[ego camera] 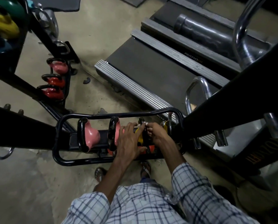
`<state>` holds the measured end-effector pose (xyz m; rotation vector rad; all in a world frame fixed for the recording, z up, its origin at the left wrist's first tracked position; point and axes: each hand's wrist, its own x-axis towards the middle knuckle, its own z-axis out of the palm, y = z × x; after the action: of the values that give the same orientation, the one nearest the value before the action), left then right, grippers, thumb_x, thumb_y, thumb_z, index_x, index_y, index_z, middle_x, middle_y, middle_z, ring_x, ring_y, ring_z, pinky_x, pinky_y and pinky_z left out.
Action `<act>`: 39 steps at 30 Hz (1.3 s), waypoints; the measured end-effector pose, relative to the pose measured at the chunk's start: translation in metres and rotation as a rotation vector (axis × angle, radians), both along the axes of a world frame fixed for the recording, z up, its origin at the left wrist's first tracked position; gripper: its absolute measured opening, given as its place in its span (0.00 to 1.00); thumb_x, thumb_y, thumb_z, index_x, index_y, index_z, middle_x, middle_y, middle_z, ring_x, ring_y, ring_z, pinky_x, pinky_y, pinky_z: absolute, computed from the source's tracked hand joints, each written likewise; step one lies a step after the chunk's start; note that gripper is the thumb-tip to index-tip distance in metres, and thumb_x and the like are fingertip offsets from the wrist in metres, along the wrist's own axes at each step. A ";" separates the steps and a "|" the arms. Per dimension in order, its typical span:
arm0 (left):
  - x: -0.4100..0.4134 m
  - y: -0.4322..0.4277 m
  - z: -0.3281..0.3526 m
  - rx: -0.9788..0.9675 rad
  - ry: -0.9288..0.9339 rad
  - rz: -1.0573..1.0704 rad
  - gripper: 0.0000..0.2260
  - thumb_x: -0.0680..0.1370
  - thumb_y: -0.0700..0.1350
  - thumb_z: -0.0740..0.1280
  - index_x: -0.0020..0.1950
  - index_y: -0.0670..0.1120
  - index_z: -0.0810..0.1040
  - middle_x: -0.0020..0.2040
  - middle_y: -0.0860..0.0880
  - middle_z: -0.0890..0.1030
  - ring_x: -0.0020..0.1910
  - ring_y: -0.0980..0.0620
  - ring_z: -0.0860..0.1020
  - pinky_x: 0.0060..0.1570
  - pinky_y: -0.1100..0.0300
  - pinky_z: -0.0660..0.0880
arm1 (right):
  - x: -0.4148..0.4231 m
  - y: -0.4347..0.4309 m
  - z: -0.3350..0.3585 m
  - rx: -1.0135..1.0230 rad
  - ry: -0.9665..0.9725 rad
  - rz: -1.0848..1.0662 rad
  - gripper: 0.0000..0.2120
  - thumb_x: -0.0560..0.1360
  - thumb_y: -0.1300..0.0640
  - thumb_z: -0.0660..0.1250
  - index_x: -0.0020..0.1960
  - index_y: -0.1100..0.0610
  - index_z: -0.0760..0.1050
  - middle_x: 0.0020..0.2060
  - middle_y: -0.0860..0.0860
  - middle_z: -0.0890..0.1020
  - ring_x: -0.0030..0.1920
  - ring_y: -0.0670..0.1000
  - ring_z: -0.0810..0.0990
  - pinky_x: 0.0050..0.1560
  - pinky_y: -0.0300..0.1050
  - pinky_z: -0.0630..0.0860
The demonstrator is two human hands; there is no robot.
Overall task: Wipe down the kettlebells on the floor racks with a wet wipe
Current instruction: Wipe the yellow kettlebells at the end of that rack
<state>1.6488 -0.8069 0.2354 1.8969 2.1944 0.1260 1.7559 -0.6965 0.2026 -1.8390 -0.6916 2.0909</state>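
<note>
A black floor rack [57, 143] lies in front of me and holds a row of kettlebells. From the left stand a pink kettlebell [92, 136], a second pink one [117, 126], a yellow kettlebell [140, 138] with a black handle, and another yellow one [167, 126] at the right end. My left hand [128, 141] lies over the middle yellow kettlebell, fingers spread and thumb under its body, gripping it. My right hand [156, 133] pinches a small white wet wipe [144, 124] against that kettlebell's black handle. Most of the wipe is hidden by my fingers.
A second rack at the left holds a pink kettlebell [59, 67] and two red ones [54, 81] [53, 93]. Green, yellow and blue kettlebells sit on a shelf [4, 25] top left. Treadmills [151, 68] and a black machine beam [232, 94] crowd the right. My sandalled feet [145, 167] stand behind the rack.
</note>
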 end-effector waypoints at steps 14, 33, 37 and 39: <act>-0.015 0.001 0.003 -0.104 -0.065 -0.011 0.49 0.65 0.57 0.79 0.80 0.60 0.56 0.70 0.41 0.70 0.70 0.44 0.69 0.69 0.46 0.62 | 0.035 -0.079 0.020 1.223 -0.316 0.486 0.03 0.71 0.60 0.72 0.43 0.54 0.78 0.42 0.47 0.76 0.43 0.45 0.77 0.43 0.40 0.74; -0.006 0.002 0.004 -0.072 -0.060 0.024 0.50 0.65 0.58 0.81 0.80 0.60 0.58 0.71 0.42 0.70 0.71 0.44 0.69 0.71 0.46 0.62 | 0.052 -0.089 0.032 0.727 -0.134 0.027 0.06 0.75 0.62 0.73 0.44 0.58 0.76 0.36 0.53 0.82 0.36 0.45 0.81 0.36 0.42 0.79; 0.007 0.003 0.008 0.035 -0.038 -0.002 0.46 0.61 0.59 0.82 0.76 0.53 0.68 0.70 0.42 0.71 0.68 0.43 0.70 0.68 0.45 0.65 | 0.078 -0.063 0.059 1.076 -0.463 0.093 0.06 0.73 0.65 0.68 0.45 0.55 0.76 0.42 0.48 0.79 0.43 0.47 0.79 0.43 0.43 0.77; 0.022 0.004 0.010 0.118 -0.076 -0.071 0.42 0.61 0.57 0.82 0.72 0.51 0.73 0.67 0.43 0.73 0.66 0.43 0.71 0.63 0.47 0.67 | 0.087 -0.050 0.058 1.172 -0.607 0.144 0.08 0.72 0.66 0.66 0.46 0.55 0.77 0.46 0.50 0.76 0.45 0.51 0.78 0.46 0.48 0.78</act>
<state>1.6710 -0.8027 0.2449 1.9950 2.1102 0.3159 1.8428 -0.7460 0.2611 -1.6000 -1.7240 0.7012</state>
